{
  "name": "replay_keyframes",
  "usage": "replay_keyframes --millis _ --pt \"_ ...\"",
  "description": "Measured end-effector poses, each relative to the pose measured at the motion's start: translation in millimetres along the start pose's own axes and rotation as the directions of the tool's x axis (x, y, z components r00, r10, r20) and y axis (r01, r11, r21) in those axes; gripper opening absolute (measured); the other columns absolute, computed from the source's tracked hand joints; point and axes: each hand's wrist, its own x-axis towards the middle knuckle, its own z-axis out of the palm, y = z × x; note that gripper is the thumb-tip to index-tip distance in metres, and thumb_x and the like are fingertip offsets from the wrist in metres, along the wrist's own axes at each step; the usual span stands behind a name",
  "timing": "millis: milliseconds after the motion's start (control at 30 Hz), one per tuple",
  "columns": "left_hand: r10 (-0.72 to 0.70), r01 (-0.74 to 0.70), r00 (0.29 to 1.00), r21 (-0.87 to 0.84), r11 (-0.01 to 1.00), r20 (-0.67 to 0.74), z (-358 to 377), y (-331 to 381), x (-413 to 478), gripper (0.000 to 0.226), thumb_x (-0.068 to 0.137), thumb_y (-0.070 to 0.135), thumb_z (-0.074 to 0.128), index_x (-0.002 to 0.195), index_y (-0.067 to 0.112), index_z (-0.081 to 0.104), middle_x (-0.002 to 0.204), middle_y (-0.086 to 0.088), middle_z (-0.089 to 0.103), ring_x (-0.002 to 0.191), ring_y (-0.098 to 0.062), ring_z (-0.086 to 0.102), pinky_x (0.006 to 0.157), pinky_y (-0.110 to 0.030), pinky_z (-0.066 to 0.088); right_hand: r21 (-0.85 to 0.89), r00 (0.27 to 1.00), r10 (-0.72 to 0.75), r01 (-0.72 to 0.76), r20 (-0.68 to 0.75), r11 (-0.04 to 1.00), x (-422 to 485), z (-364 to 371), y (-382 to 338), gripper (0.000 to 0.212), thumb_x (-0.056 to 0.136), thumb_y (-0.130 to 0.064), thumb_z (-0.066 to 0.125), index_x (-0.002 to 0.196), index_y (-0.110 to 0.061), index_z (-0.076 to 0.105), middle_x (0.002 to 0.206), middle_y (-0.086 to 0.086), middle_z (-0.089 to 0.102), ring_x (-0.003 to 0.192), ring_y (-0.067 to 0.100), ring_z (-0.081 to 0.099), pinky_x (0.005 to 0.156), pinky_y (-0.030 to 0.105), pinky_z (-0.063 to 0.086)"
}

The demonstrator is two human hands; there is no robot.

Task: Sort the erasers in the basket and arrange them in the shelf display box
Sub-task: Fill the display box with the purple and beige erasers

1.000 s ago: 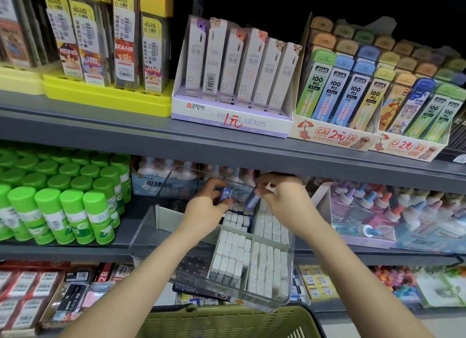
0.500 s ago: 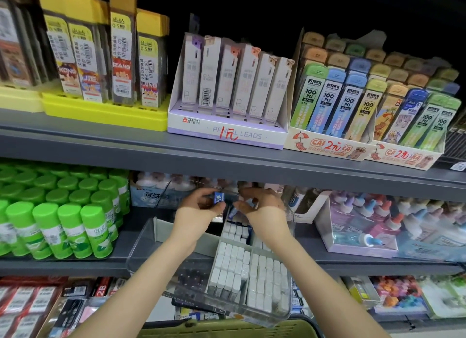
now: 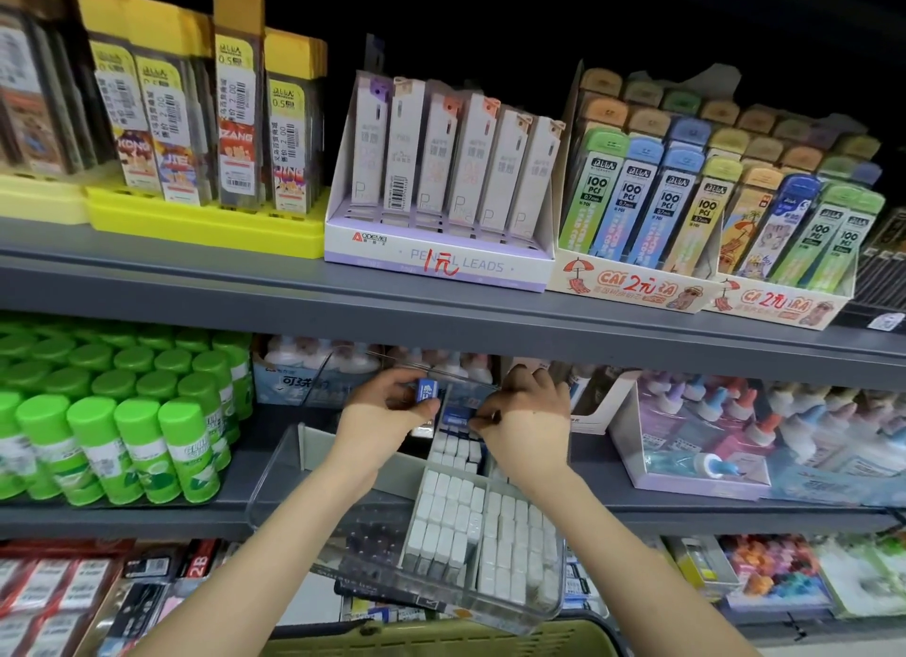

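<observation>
A clear plastic display box [image 3: 279,480] juts out from the middle shelf, with rows of white erasers [image 3: 470,524] standing on end in its right compartments. My left hand [image 3: 382,411] pinches a small blue-sleeved eraser [image 3: 427,391] over the back of the box. My right hand [image 3: 527,414] reaches into the back of the box, fingers curled around blue-sleeved erasers [image 3: 458,414] there; what it grips is partly hidden. The olive-green basket [image 3: 441,639] shows at the bottom edge, below the box.
Green glue sticks [image 3: 122,426] crowd the shelf to the left. Bottles in a purple tray [image 3: 696,441] sit to the right. The grey upper shelf [image 3: 441,313] hangs low over my hands, carrying pencil-lead boxes [image 3: 441,215]. Packaged goods fill the lowest shelf.
Both hands have moved deeper toward the back of the box, and the right hand has shifted left, closer to the left hand. The view has tilted slightly upward.
</observation>
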Motion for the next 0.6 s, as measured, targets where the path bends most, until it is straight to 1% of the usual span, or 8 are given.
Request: replay_keyframes --millis 67,133,167,267,367,467,533,600 --pt "-0.011 0.011 1.0 0.001 1.0 0.018 -1.5 1.7 -1.2 0.033 0.078 0.001 0.072 0.094 0.028 0.061 0.092 0.004 0.068 0.084 -0.01 0.063 0.07 -0.016 0.045 0.045 1.0 0.016 -0.014 -0.027 0.999 -2.0 -1.1 3.1 0.022 0.041 -0.033 0.09 0.054 -0.031 0.072 0.069 -0.002 0.06 0.07 0.028 0.057 0.065 0.035 0.042" --pt "0.004 -0.004 0.999 0.013 1.0 0.039 -2.0 2.6 -3.2 0.032 0.075 -0.002 0.073 0.091 0.024 0.061 0.087 0.003 0.069 0.079 -0.009 0.065 0.067 -0.014 0.047 0.259 0.994 0.101 -0.09 -0.029 0.962 -4.0 -9.5 4.3 0.013 0.064 -0.034 0.083 0.074 -0.03 0.076 0.09 -0.002 0.065 0.091 0.024 0.056 0.08 0.036 0.042" --pt "0.015 -0.017 0.999 0.028 0.999 0.049 -2.3 2.8 -4.6 0.031 0.074 -0.002 0.074 0.089 0.022 0.061 0.084 0.003 0.069 0.075 -0.007 0.065 0.065 -0.013 0.048 0.398 0.991 0.125 -0.133 0.045 0.908 -4.7 -16.8 3.6 0.013 0.074 -0.032 0.077 0.086 -0.028 0.076 0.099 -0.005 0.065 0.097 0.017 0.055 0.086 0.032 0.042" --pt "0.045 -0.053 0.995 0.095 0.994 0.084 -1.8 5.8 -8.1 0.027 0.071 0.002 0.078 0.084 0.019 0.061 0.08 0.004 0.07 0.068 -0.002 0.065 0.062 -0.011 0.049 0.714 0.966 -0.004 -0.188 0.259 0.675 -10.1 -35.4 -1.3 0.024 0.086 -0.023 0.066 0.11 -0.02 0.068 0.098 -0.01 0.066 0.085 -0.005 0.058 0.073 0.01 0.044" --pt "0.056 -0.077 0.989 0.157 0.985 0.135 0.3 11.4 -10.7 0.019 0.072 0.005 0.078 0.077 0.017 0.064 0.074 0.005 0.07 0.061 0.003 0.063 0.056 -0.008 0.046 0.731 0.941 -0.097 -0.185 0.325 0.657 -13.8 -42.0 -2.8 0.031 0.091 -0.02 0.061 0.121 -0.02 0.061 0.101 -0.011 0.065 0.094 0.004 0.062 0.076 0.007 0.046" --pt "0.036 -0.062 0.985 0.148 0.987 0.17 1.5 15.7 -12.5 0.014 0.075 0.008 0.077 0.076 0.018 0.066 0.071 0.008 0.071 0.063 0.0 0.064 0.057 -0.006 0.044 0.727 0.941 -0.08 -0.198 0.328 0.658 -12.4 -42.8 3.7 0.026 0.09 -0.018 0.063 0.116 -0.018 0.064 0.098 -0.009 0.068 0.09 0.003 0.065 0.081 0.018 0.052" --pt "0.072 -0.108 0.986 0.243 0.964 0.151 -1.7 15.4 -12.3 0.011 0.08 0.013 0.073 0.082 0.022 0.066 0.079 0.013 0.069 0.07 0.006 0.062 0.062 -0.004 0.042 0.721 0.951 -0.033 -0.211 0.308 0.66 -11.2 -44.1 11.0 0.024 0.088 -0.02 0.065 0.112 -0.018 0.064 0.086 -0.009 0.067 0.071 -0.005 0.062 0.067 0.014 0.048" --pt "0.155 -0.199 0.979 0.467 0.862 0.132 -8.7 11.9 -12.2 0.009 0.085 0.022 0.067 0.09 0.028 0.064 0.089 0.02 0.065 0.082 0.006 0.059 0.074 -0.01 0.042 0.666 0.955 0.012 -0.215 0.296 0.714 -10.7 -44.1 18.3 0.023 0.087 -0.026 0.066 0.109 -0.019 0.063 0.081 -0.009 0.063 0.06 -0.007 0.055 0.056 0.008 0.039"
